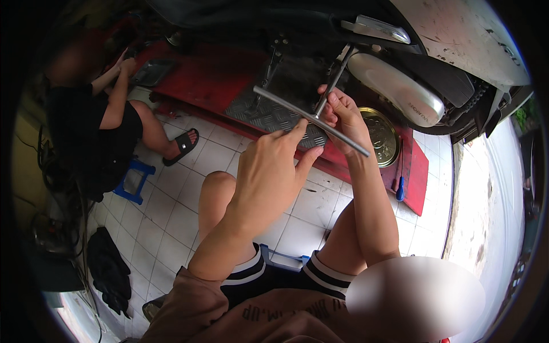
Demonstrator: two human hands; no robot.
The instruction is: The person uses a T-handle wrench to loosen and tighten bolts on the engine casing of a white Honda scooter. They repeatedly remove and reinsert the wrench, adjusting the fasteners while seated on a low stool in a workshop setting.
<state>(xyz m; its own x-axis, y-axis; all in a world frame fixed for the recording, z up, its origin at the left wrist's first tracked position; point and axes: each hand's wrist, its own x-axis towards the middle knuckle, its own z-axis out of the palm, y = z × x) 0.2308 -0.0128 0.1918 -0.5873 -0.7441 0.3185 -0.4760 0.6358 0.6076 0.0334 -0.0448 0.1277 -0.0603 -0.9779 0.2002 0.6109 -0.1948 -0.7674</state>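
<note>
My right hand [343,117] is closed around the shaft of a metal T-handle socket wrench [280,102]. The wrench's shaft slants up and away, its far end by the silver cover [394,86] on the side of a motor scooter. Its long crossbar lies nearer me, slanting down to the right. My left hand [269,171] is at the crossbar, back of the hand up. Its index fingertip appears to touch the bar near the joint, while the thumb is spread apart below; the other fingers are partly hidden.
The scooter stands over a red platform [189,80] with a metal tread plate [251,108]. A round golden tray [378,137] and a blue-handled screwdriver [400,188] lie at its right end. At left a person [97,120] sits by a blue stool [136,180]. Black cloth [107,268] lies on the tiles.
</note>
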